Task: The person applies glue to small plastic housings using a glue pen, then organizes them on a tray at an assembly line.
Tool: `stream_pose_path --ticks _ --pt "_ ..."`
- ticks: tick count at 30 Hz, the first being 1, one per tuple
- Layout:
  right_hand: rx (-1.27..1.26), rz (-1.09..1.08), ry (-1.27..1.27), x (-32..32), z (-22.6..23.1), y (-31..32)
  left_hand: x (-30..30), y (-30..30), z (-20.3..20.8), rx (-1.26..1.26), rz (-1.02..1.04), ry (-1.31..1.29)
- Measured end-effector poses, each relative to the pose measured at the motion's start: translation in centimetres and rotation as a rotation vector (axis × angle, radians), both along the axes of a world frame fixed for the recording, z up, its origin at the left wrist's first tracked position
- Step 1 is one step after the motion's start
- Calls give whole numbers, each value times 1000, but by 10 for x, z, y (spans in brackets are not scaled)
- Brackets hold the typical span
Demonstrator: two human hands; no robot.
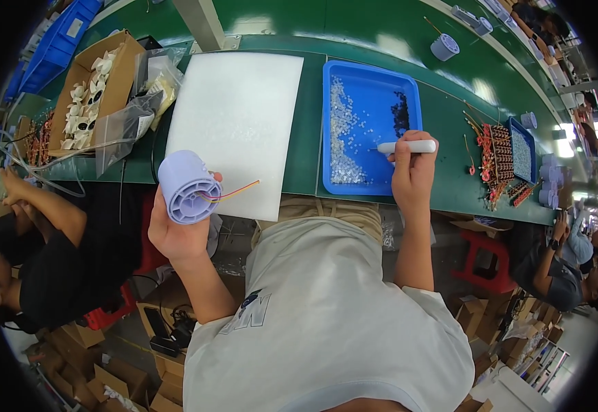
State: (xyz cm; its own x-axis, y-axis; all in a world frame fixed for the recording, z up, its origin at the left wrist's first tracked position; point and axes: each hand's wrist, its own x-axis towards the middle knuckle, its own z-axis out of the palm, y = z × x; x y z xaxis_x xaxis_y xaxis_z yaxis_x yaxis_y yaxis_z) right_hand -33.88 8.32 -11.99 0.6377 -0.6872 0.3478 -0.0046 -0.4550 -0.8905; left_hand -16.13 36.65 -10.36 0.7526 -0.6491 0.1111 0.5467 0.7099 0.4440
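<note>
My left hand (177,239) is wrapped round a lavender plastic cylinder (184,180), held tilted with its ribbed end toward me. Thin red and yellow wires (240,190) come out of that end. In my right hand (412,175) is a white pen-shaped tool (420,146), its thin tip pointing left over the blue tray (374,89). Small translucent pieces (346,154) lie heaped along the tray's left side and front. A cluster of tiny black pieces (400,113) sits near its right wall. What the tool's tip touches, if anything, is too small to tell.
A white foam sheet (244,103) lies left of the tray. Beyond it stands a cardboard box (117,89) of white parts. Wired red components (497,161) and a small blue tray (522,151) are at the right. Co-workers sit on both sides.
</note>
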Motion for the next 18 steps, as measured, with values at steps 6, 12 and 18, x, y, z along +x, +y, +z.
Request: stream_pose_path --ticks 6,12,18 --pt "17 -19 52 4 3 -1 7 1 -4 25 -8 -4" --pt "23 -42 18 5 1 1 8 4 -10 84 46 -26" --pt "-13 -104 8 6 0 4 10 7 -16 137 66 7"
